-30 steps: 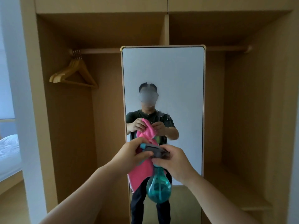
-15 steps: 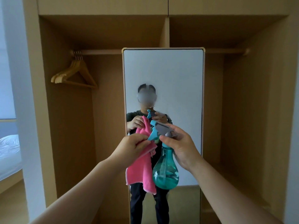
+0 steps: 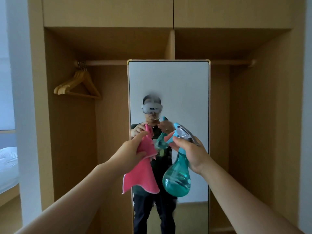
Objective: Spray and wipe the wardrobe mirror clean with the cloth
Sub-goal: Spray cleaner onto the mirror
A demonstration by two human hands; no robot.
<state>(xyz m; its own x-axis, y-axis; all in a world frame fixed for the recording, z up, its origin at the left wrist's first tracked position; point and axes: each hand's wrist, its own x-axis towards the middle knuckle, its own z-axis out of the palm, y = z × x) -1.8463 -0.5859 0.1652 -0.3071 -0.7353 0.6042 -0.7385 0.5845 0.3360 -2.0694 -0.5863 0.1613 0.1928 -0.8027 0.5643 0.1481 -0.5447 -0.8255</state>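
Mirror [image 3: 168, 85], tall and narrow with a thin pale frame, stands upright in the middle of an open wooden wardrobe [image 3: 253, 132], facing the viewer. In front of its lower half, a pink cloth [image 3: 143, 174] hangs from the left hand [image 3: 130, 152], whose fingers [image 3: 140, 154] and thumb are curled round a bunched upper corner. Just to the right of the cloth, the right hand [image 3: 190, 152] grips the neck of a teal spray bottle [image 3: 177, 179]. Its fingers wrap round below the trigger head, and the nozzle is tilted up toward the glass. The glass reflects the person holding both. Wooden hangers [image 3: 77, 85] hang from the rail [image 3: 108, 62] at upper left. The edge of a white bed [image 3: 8, 166] shows at far left.
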